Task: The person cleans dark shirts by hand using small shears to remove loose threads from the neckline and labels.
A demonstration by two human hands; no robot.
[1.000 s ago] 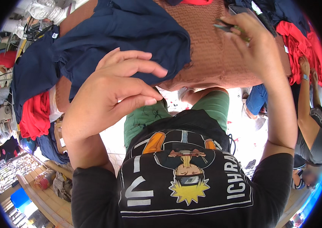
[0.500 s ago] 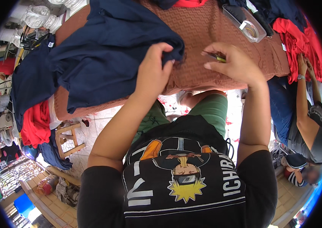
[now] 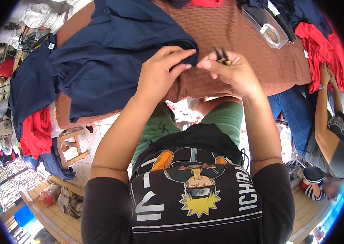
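A navy blue garment (image 3: 111,53) lies spread over the left part of the table. My left hand (image 3: 159,71) is at its right edge, index finger and thumb on either side of the cloth; its other fingers are hidden. Close beside it, my right hand (image 3: 235,71) holds small thread snips (image 3: 223,59) with dark blades and a yellowish part, blades pointing up and away. The right thumb and fingertip meet near the left thumb. Whether a thread runs between them is too fine to tell.
A brown textured cloth (image 3: 237,30) covers the table. At its back right stands a clear plastic container (image 3: 267,34). A person's hands (image 3: 325,75) hold red cloth (image 3: 322,49) at the right. Red garments (image 3: 37,134) hang at the left, near a wooden stool (image 3: 72,148).
My right hand has moved left to meet the left hand, and the snips now point upward. My left index finger has straightened along the garment's edge.
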